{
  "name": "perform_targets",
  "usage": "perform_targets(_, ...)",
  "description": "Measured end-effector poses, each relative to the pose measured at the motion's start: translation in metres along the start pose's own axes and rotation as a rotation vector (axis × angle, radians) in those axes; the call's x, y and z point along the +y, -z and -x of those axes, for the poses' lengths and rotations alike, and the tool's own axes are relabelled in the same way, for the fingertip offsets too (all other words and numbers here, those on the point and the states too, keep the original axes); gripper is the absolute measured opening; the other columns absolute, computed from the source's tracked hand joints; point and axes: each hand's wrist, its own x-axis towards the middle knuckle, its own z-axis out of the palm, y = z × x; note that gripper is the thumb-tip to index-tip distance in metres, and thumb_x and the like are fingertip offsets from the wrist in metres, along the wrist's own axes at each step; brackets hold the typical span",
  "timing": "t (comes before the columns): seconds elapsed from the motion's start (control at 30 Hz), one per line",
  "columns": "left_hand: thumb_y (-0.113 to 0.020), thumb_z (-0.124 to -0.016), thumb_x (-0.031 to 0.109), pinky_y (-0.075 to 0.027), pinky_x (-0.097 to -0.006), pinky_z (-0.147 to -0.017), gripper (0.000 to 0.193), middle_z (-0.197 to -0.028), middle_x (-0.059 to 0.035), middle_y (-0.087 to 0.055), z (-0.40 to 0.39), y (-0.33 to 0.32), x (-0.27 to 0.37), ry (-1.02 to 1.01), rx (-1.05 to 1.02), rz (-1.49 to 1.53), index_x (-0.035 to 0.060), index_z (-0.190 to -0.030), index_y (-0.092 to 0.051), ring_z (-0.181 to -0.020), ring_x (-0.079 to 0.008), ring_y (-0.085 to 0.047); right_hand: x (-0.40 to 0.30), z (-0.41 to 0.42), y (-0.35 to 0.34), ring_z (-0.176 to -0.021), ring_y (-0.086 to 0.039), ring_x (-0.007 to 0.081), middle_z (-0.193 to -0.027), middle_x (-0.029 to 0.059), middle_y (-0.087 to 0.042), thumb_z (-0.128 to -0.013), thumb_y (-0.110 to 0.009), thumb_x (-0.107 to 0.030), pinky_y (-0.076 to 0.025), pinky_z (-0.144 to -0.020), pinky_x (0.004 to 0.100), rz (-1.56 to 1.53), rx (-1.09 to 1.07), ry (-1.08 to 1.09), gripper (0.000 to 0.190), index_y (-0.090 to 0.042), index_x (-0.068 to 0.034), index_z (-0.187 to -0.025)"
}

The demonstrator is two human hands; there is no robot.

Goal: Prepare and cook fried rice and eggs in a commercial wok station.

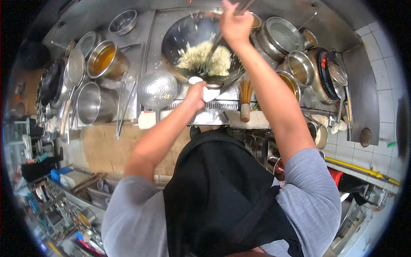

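Observation:
A large dark wok (pixel 173 38) sits on the range, with a heap of pale shredded food or noodles (pixel 205 57) in it and loose bits up its far wall. My left hand (pixel 196 93) grips a white cloth (pixel 211 94) at the wok's near rim, where the wok's handle is mostly hidden. Above the wok's right side, my right hand (pixel 237 24) is closed around the handle of a long-handled cooking tool (pixel 215 43). The tool's shaft slants down into the food, and its blurred head cannot be made out.
A perforated skimmer (pixel 158 90) lies left of the wok; a bamboo wok brush (pixel 246 99) lies to its right. Metal tongs (pixel 126 104) jut over the counter's front edge. Pots of amber liquid (pixel 106 61) and an empty-looking steel pot (pixel 89 102) stand left. A lidded pot (pixel 279 37) stands right.

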Motion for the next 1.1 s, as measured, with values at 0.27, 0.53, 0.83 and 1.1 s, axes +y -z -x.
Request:
perform_targets(0.27, -0.048, -0.085, -0.004, -0.063, -0.0520, -0.082, 0.035, -0.108, -0.0224, -0.066, 0.130, 0.018, -0.046, 0.075, 0.044, -0.025, -0.0029, -0.119, -0.048, -0.090, -0.0392, -0.071, -0.108, -0.100, 0.047, -0.043, -0.044, 0.0139, -0.054, -0.0010, -0.047, -0.099, -0.064, -0.033, -0.036, -0.043, 0.0322, -0.447, -0.075, -0.289, 0.043, -0.050, -0.014, -0.063)
perform_targets(0.53, -0.062, -0.088, 0.013, -0.057, -0.0449, -0.064, 0.017, -0.088, -0.0149, -0.064, -0.055, 0.071, -0.041, -0.098, 0.099, -0.090, -0.0007, -0.099, -0.060, -0.074, -0.0302, -0.067, 0.032, -0.013, 0.001, -0.057, -0.053, 0.0121, -0.062, 0.0040, -0.058, -0.097, -0.065, -0.015, -0.043, -0.054, 0.0343, 0.205, 0.092, 0.077, 0.033, -0.055, 0.001, -0.070)
perform_targets(0.83, -0.070, -0.091, 0.020, -0.059, -0.0470, -0.071, 0.030, -0.102, -0.0144, -0.066, -0.066, 0.051, -0.006, -0.258, 0.055, 0.049, 0.0029, -0.113, -0.058, -0.082, -0.0283, -0.068, -0.120, -0.077, 0.045, -0.046, -0.048, 0.0104, -0.057, 0.0000, -0.052, -0.097, -0.069, -0.025, -0.036, -0.042, 0.0265, -0.377, -0.093, -0.068, 0.036, -0.051, -0.009, -0.071)
perform_targets(1.1, -0.066, -0.081, 0.005, -0.056, -0.0404, -0.079, 0.039, -0.107, -0.0138, -0.068, 0.020, 0.026, -0.027, -0.439, 0.117, -0.361, 0.0005, -0.119, -0.056, -0.092, -0.0252, -0.068, -0.012, -0.003, 0.036, -0.048, -0.048, 0.0133, -0.057, 0.0025, -0.050, -0.102, -0.056, -0.009, -0.045, -0.050, 0.0305, -0.094, -0.122, 0.277, 0.027, -0.050, -0.007, -0.076)
